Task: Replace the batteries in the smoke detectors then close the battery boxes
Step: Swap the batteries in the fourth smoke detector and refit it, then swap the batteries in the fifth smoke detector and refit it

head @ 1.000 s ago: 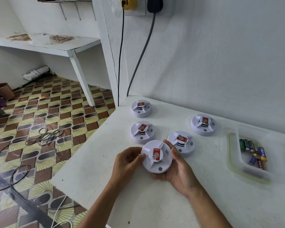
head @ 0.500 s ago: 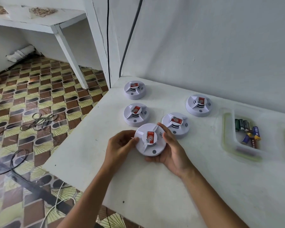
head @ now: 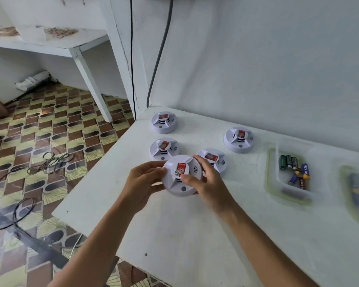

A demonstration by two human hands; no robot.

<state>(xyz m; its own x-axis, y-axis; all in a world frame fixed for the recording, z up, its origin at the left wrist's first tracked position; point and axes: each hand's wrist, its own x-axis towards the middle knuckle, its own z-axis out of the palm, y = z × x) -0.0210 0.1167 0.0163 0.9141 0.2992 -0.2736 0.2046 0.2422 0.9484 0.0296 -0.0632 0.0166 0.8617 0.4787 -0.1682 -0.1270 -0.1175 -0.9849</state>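
while four others sit behind, both hands' fingers point(head: 151, 165) grip the front smoke detector point(head: 181, 176).

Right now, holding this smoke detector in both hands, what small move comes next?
Probably turn the detector over: both hands, left and right, grip its rim, only the labelled front faces up, and no battery box shows.
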